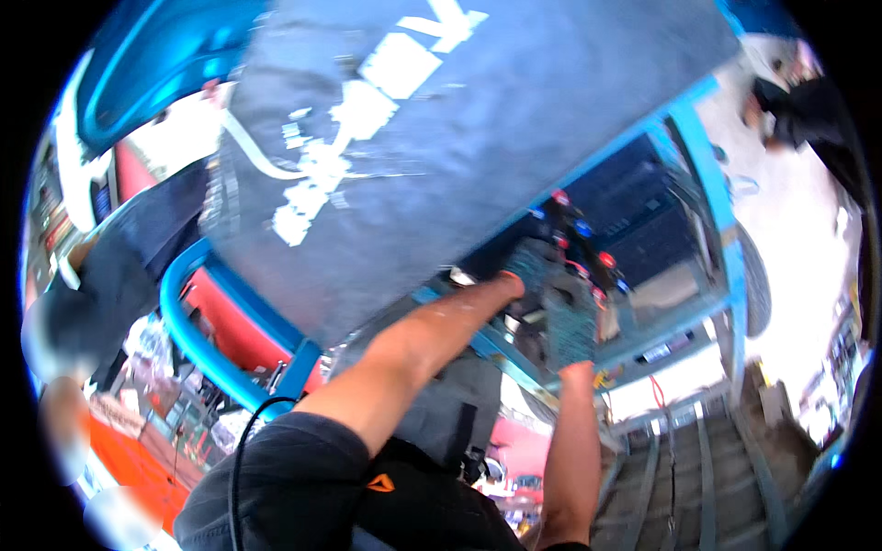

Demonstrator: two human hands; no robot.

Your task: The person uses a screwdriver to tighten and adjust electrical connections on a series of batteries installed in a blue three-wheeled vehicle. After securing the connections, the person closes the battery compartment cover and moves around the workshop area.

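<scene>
As I stood looking on, the head view showed one person at work, both forearms bare and both hands gloved, reaching into a blue metal frame.
Item: left hand, in a dark grey-green glove, at the lower edge of a broad dark cover with white markings; its fingers were blurred, and I could not tell how far open they were or whether they gripped anything.
Item: right hand, gloved alike, beside the left and nearer the person's body; its fingers also ran into dark blur, their opening and any hold beyond telling.
Item: dark fittings with red and blue caps, inside the frame's opening, just beyond the right hand.
Item: blue tubular rail, curving around a red panel, left of the forearms.
Item: black cable, which lay across the left sleeve.
Item: slatted grey platform, lower right.
Item: co-worker in dark clothing, upper right, well apart from the gloved hands.
</scene>
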